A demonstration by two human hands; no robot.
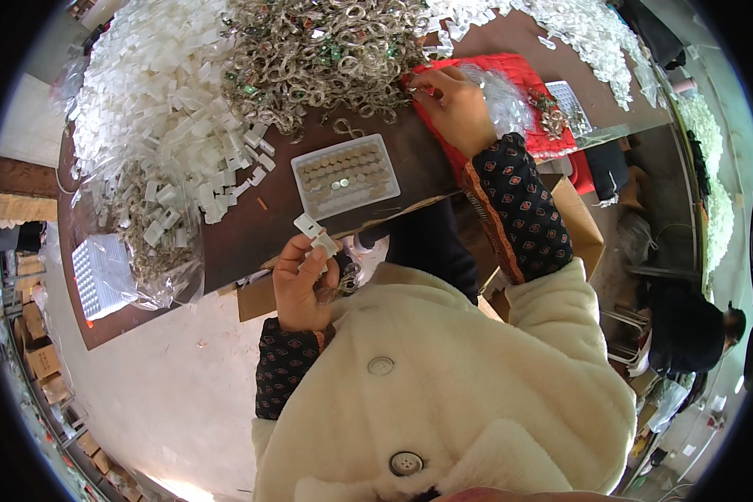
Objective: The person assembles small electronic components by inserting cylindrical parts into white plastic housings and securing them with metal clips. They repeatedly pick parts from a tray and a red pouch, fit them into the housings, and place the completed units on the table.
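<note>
Near the table's front edge, my left hand (303,284) is closed round small white plastic pieces (316,237), pinched between thumb and fingers. A clear looped cord (349,280) hangs beside that hand. My right hand (456,105) reaches over the red cloth (510,67) at the right edge of a large pile of coiled clear cords (326,50). Its fingers are bent and pressed together at the pile; what they grip, if anything, is hidden. Between my hands sits a white tray (343,206) with rows of small round discs, a few of them shiny.
A heap of white plastic pieces (159,84) covers the table's left side, beside a clear bag (163,243) of cords. A white pitted tray (100,274) lies at the left edge. Clear plastic film (498,99) rests on the red cloth. An open cardboard box (576,219) stands below right.
</note>
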